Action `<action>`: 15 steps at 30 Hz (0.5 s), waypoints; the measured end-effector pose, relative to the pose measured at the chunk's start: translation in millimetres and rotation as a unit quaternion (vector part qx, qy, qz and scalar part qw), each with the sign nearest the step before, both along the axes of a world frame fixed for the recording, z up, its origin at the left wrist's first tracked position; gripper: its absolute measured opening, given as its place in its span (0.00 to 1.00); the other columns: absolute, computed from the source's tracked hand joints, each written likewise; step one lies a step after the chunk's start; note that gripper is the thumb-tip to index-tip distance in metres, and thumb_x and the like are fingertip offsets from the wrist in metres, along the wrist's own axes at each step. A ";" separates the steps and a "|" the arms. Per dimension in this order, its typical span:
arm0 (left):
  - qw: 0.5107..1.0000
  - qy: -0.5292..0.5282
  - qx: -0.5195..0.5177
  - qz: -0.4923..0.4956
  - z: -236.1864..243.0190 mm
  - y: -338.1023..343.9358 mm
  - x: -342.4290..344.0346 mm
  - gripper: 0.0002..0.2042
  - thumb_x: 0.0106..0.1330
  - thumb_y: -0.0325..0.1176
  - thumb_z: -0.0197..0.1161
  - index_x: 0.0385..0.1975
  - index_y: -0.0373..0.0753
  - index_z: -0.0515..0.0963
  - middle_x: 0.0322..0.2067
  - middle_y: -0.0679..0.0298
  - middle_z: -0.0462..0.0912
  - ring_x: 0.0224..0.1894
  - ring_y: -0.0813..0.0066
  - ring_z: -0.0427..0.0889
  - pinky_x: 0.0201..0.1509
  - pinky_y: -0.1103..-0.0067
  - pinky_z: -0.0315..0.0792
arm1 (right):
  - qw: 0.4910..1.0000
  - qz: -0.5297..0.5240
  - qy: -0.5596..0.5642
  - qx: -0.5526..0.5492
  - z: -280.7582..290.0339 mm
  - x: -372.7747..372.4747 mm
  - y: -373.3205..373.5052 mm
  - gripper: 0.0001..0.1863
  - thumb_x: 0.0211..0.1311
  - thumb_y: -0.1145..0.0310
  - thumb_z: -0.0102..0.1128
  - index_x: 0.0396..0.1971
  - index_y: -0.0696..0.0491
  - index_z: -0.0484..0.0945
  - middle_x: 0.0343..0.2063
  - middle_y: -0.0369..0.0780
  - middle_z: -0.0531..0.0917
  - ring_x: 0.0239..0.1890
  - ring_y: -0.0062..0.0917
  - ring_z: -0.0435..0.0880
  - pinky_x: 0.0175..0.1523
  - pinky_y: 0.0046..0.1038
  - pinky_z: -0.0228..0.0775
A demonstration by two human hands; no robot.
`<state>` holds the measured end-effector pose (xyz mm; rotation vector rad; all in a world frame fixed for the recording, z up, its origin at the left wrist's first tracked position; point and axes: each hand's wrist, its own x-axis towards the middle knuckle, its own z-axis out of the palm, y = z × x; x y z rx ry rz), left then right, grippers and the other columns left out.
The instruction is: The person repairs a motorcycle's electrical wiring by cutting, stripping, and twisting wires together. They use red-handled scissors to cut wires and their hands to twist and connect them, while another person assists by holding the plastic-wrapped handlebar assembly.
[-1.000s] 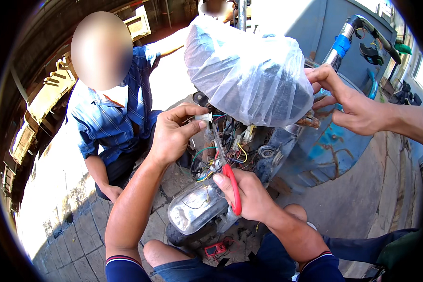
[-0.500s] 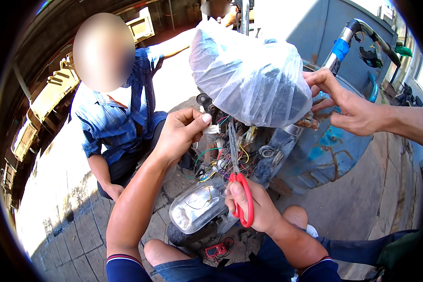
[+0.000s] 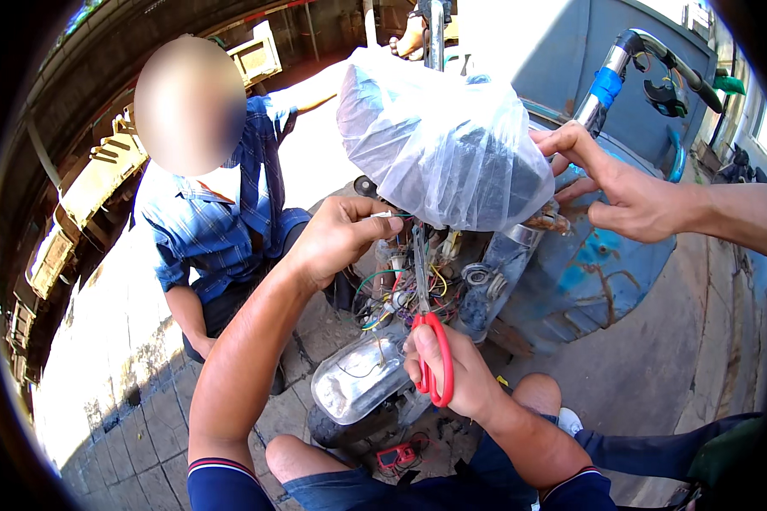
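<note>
Sunlit paving surrounds a scooter's wiring tangle point(image 3: 400, 289), partly hidden under a plastic bag point(image 3: 439, 140). Left hand point(image 3: 337, 238) pinches what seems a wire end; right hand point(image 3: 452, 375), fingers clamped through red-handled scissors point(image 3: 426, 328), has risen since earlier.

Scissors point(image 3: 429, 345) below wiring point(image 3: 400, 289), plastic bag point(image 3: 443, 145) above, crouching person point(image 3: 222, 230) left

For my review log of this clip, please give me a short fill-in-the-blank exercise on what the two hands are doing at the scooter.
1. The right hand holds scissors with ____ handles.
2. The left hand pinches a thin ____ above the wiring.
3. The handlebar area is covered by a clear plastic ____.
4. The headlight hangs ____ the wiring.

Missing words: red; wire; bag; below
</note>
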<state>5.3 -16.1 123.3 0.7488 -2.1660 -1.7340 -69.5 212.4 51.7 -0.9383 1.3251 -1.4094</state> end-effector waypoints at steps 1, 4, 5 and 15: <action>0.999 0.035 0.009 0.013 -3.3 -1.4 -1.2 0.09 0.66 0.33 0.68 0.38 0.33 0.85 0.25 0.71 0.79 0.23 0.87 0.67 0.26 0.85 0.59 | 1.000 -0.001 -0.015 -0.009 -3.3 -1.1 -1.9 0.27 0.79 0.45 0.42 0.40 0.56 0.74 0.24 0.35 0.77 0.25 0.17 0.74 0.32 0.21 0.66; 0.992 0.117 0.008 0.044 -12.7 -4.7 -6.4 0.07 0.66 0.31 0.66 0.39 0.35 0.82 0.25 0.70 0.79 0.21 0.87 0.67 0.23 0.86 0.57 | 0.999 -0.007 -0.052 -0.013 -10.2 -2.5 -8.5 0.27 0.79 0.44 0.42 0.39 0.56 0.74 0.23 0.36 0.77 0.25 0.18 0.74 0.32 0.21 0.66; 0.991 0.124 0.016 0.044 -12.0 -4.0 -6.9 0.07 0.66 0.31 0.66 0.39 0.35 0.82 0.25 0.69 0.79 0.21 0.86 0.69 0.23 0.86 0.58 | 0.998 -0.009 -0.063 -0.011 -10.6 -2.1 -10.6 0.27 0.79 0.43 0.42 0.39 0.56 0.74 0.23 0.36 0.77 0.25 0.18 0.74 0.32 0.22 0.67; 0.987 0.153 -0.005 0.059 -14.3 -1.0 -5.2 0.06 0.66 0.31 0.65 0.37 0.35 0.81 0.26 0.68 0.81 0.23 0.85 0.74 0.24 0.86 0.60 | 0.998 -0.008 -0.065 -0.012 -5.2 -1.4 -18.8 0.27 0.79 0.43 0.43 0.36 0.55 0.74 0.21 0.36 0.77 0.23 0.18 0.74 0.30 0.22 0.66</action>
